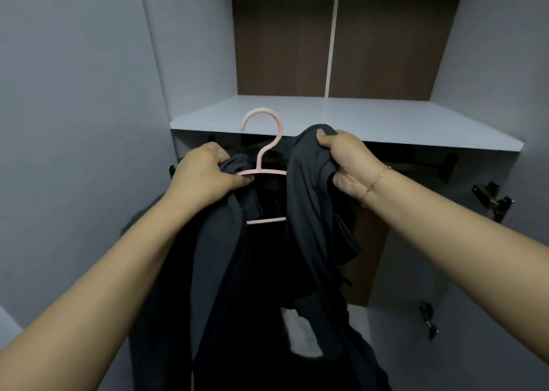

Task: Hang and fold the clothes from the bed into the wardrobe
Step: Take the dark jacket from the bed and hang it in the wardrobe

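While both bare forearms reach up from the lower corners, a dark garment (261, 286) of soft, matte, charcoal fabric hangs between them, draped in loose folds and covering most of the lower wardrobe opening. A pale patch of the wardrobe floor (300, 337) shows through a gap in the cloth. The left hand (205, 174) curls its fingers round the left shoulder of a thin pink plastic hanger (264, 171) together with a bunched bit of the garment. The right hand (346, 160) grips a thick wad of the same fabric, thumb on top, fingers tucked beneath; a fine gold chain bracelet (375, 182) circles that wrist. Between the hands the hanger's two slim bars show, and its rounded hook rises in front of the shelf edge, touching nothing that can be made out. Behind the hands a flat, smooth grey shelf (356, 120) juts forward, its front edge just above the knuckles. Under it the space is dark, with black brackets at either end. Metal hinges (493, 200) sit on the right panel. Farthest back stand brown wood-grain panels (282, 34) split by a pale vertical strip, flanked by plain grey side walls
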Available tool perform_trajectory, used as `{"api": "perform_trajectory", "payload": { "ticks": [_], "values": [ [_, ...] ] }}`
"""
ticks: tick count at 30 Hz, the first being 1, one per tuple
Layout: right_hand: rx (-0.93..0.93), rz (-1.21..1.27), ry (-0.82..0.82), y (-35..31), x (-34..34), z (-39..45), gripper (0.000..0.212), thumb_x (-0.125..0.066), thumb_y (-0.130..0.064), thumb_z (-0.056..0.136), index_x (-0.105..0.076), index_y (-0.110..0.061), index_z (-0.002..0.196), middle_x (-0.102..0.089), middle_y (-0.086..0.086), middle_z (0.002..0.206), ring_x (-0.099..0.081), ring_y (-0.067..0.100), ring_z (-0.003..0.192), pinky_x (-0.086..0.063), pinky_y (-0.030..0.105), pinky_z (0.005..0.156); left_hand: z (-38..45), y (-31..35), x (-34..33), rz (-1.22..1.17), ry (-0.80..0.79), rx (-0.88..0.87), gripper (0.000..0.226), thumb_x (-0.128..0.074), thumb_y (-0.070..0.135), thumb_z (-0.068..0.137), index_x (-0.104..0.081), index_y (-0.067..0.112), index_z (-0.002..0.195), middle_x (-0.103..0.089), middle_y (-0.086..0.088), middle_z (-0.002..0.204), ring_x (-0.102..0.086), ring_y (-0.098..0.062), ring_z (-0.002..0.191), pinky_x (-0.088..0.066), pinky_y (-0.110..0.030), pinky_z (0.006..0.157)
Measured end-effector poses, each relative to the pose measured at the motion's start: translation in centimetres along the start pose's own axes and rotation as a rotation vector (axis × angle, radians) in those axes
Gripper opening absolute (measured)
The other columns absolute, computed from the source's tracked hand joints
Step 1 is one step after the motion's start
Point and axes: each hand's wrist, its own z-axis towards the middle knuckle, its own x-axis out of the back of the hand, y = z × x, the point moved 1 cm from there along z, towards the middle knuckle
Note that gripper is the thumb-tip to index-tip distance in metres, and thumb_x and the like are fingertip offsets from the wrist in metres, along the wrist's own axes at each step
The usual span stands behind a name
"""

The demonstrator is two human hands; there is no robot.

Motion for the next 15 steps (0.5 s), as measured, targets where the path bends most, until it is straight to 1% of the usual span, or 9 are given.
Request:
{"api": "perform_trajectory", "payload": {
  "ticks": [4, 6, 7, 8, 9, 10, 11, 13, 15],
  "values": [
    [0.194, 0.157, -0.047, -4.2, -0.8, -0.2, 0.021, -0.050, -0.012, 0.101, -0.051, -0.005, 0.121, -0.064, 0.012, 0.100, -0.066, 0.019, 0.083, -0.058, 0.029, 0.065, 5.1, 2.9, 2.8, -0.185, -0.010, 0.032, 0.043, -0.086, 0.039, 0.068, -0.065, 0.002, 0.076, -0.060, -0.009, 0.082, -0.054, -0.019, 0.071, -0.040, -0.033, 0.065],
    [0.293, 0.159, -0.073, -6.7, -1.2, -0.1, 0.023, -0.052, -0.009, 0.099, -0.050, -0.006, 0.121, -0.063, 0.011, 0.099, -0.066, 0.019, 0.082, -0.057, 0.028, 0.065, 8.0, 4.4, 3.8, -0.267, -0.023, 0.044, 0.044, -0.088, 0.038, 0.065, -0.068, 0.002, 0.083, -0.065, -0.014, 0.084, -0.059, -0.022, 0.073, -0.044, -0.035, 0.066],
    [0.336, 0.135, -0.082, -8.0, -1.4, 0.1, 0.023, -0.053, -0.009, 0.098, -0.049, -0.008, 0.121, -0.063, 0.010, 0.099, -0.066, 0.018, 0.082, -0.057, 0.027, 0.065, 9.4, 5.2, 4.2, -0.307, -0.034, 0.041, 0.048, -0.089, 0.037, 0.064, -0.069, 0.001, 0.089, -0.068, -0.016, 0.088, -0.064, -0.026, 0.077, -0.049, -0.039, 0.069],
    [0.374, 0.096, -0.089, -9.1, -1.5, 0.3, 0.026, -0.056, -0.008, 0.097, -0.048, -0.009, 0.122, -0.063, 0.009, 0.100, -0.066, 0.017, 0.082, -0.056, 0.027, 0.065, 10.5, 5.8, 4.5, -0.352, -0.053, 0.029, 0.055, -0.090, 0.038, 0.062, -0.070, 0.000, 0.095, -0.071, -0.019, 0.093, -0.068, -0.031, 0.084, -0.054, -0.044, 0.076],
    [0.409, 0.050, -0.093, -10.2, -1.5, 0.7, 0.031, -0.058, -0.008, 0.095, -0.047, -0.009, 0.125, -0.063, 0.008, 0.102, -0.066, 0.016, 0.084, -0.056, 0.026, 0.066, 11.4, 6.4, 4.7, -0.398, -0.081, 0.003, 0.062, -0.090, 0.042, 0.058, -0.070, -0.001, 0.099, -0.071, -0.021, 0.099, -0.069, -0.034, 0.092, -0.054, -0.048, 0.084],
    [0.440, 0.012, -0.092, -11.2, -1.5, 1.3, 0.037, -0.059, -0.008, 0.094, -0.046, -0.008, 0.128, -0.063, 0.008, 0.105, -0.066, 0.016, 0.086, -0.056, 0.026, 0.068, 12.3, 6.8, 4.7, -0.424, -0.109, -0.037, 0.071, -0.088, 0.050, 0.054, -0.070, -0.001, 0.101, -0.071, -0.020, 0.102, -0.068, -0.035, 0.096, -0.054, -0.050, 0.089],
    [0.469, -0.011, -0.089, -12.1, -1.3, 2.0, 0.041, -0.060, -0.008, 0.094, -0.045, -0.007, 0.131, -0.063, 0.009, 0.108, -0.066, 0.016, 0.088, -0.056, 0.025, 0.069, 13.2, 7.1, 4.5, -0.422, -0.127, -0.086, 0.079, -0.083, 0.060, 0.051, -0.069, 0.000, 0.100, -0.071, -0.018, 0.102, -0.069, -0.032, 0.096, -0.054, -0.048, 0.090],
    [0.520, -0.035, -0.091, -13.3, -0.9, 3.9, 0.044, -0.060, -0.006, 0.094, -0.043, -0.006, 0.134, -0.062, 0.010, 0.111, -0.065, 0.017, 0.090, -0.055, 0.025, 0.072, 15.3, 7.5, 3.5, -0.372, -0.097, -0.179, 0.087, -0.069, 0.074, 0.052, -0.066, -0.002, 0.095, -0.067, -0.017, 0.098, -0.067, -0.026, 0.085, -0.053, -0.038, 0.078],
    [0.568, -0.063, -0.093, -14.2, -0.3, 6.4, 0.046, -0.060, -0.007, 0.094, -0.041, -0.008, 0.135, -0.062, 0.008, 0.112, -0.065, 0.017, 0.094, -0.056, 0.025, 0.077, 18.0, 7.6, 2.0, -0.352, -0.026, -0.236, 0.091, -0.060, 0.077, 0.059, -0.058, -0.010, 0.087, -0.055, -0.021, 0.087, -0.053, -0.021, 0.071, -0.042, -0.036, 0.065]
  ]
}}
